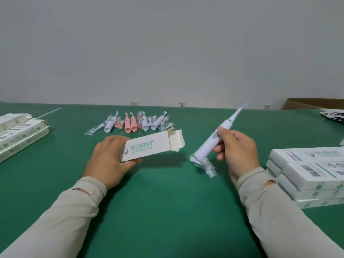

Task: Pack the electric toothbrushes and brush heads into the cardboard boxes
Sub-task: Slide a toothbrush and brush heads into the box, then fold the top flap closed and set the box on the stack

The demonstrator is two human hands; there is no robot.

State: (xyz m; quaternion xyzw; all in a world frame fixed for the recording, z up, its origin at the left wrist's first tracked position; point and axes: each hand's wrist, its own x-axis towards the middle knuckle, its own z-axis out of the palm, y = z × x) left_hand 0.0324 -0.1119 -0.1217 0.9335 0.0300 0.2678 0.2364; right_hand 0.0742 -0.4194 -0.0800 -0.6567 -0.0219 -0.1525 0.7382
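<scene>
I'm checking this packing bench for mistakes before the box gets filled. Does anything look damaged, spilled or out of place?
Nothing stands out. The left hand holds an open box, flaps undamaged; the right hand holds a white toothbrush tilted, with wrapped brush heads below it. The other brushes lie grouped on the table.

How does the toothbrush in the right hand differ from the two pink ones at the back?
The held toothbrush is white, the pink toothbrushes pink. It is gripped by the right hand and tilted, head up and away; the pink pair lies flat on the table, side by side. All have brush heads fitted.
</scene>
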